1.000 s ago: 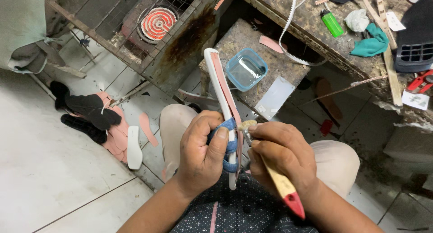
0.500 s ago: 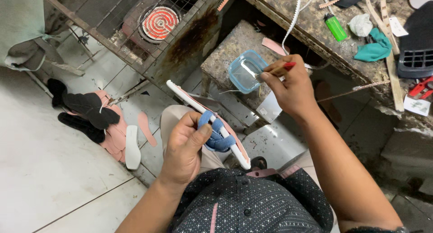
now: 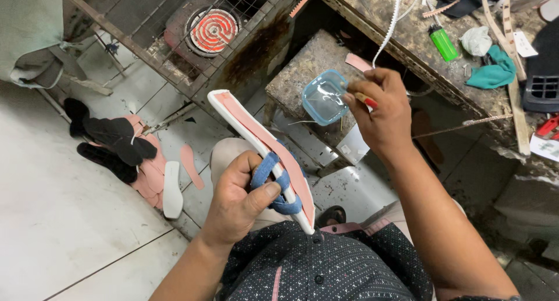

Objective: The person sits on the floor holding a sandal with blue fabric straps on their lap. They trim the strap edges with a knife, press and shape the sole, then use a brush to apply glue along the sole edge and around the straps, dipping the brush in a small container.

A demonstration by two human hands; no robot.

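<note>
With our left hand [image 3: 241, 199] clamped on the pink-lined sandal sole [image 3: 262, 143], our right hand [image 3: 381, 111] pinches a brush [image 3: 361, 98] dipping into the glue tub [image 3: 324, 97], so coating seems unfinished.

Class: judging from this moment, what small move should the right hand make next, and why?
Probably dip the brush into the clear blue tub: the right hand holds its tip at the tub's rim, while the left hand holds the sandal sole pink face up.
</note>
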